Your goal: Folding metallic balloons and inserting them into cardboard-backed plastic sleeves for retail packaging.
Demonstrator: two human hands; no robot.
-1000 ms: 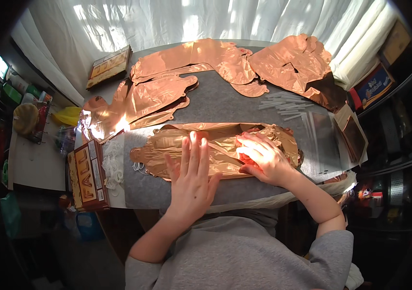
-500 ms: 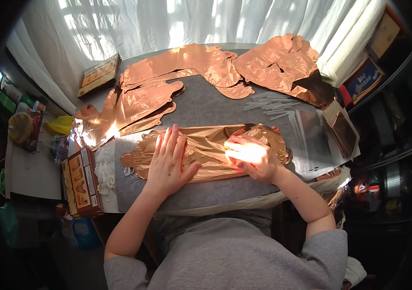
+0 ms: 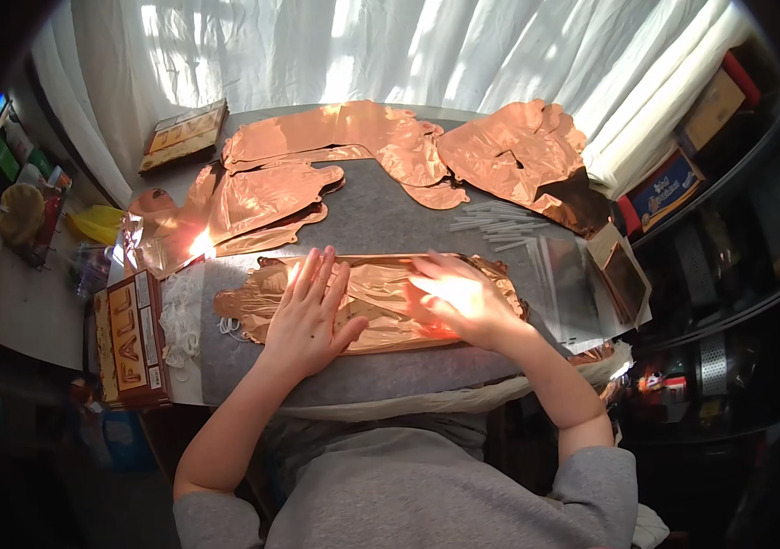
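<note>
A folded copper-coloured foil balloon lies crosswise before me on the grey table mat, its surface creased. On its left part my left hand rests flat, fingers stretched out and thumb apart. Over its right part is my right hand, fingers extended; strong sunlight washes out much of it, so exact contact is hard to see. Neither hand grips anything. A loop of white string shows by the balloon's left end.
Flat copper foil balloons lie behind in stacks at left, middle and right. Clear straws and plastic sleeves sit at right. White string and printed packs are at left, another pack farther back.
My right hand has gone from a curled shape to stretched fingers over the foil. The left hand stays flat on the balloon. The whole view has shifted slightly.
</note>
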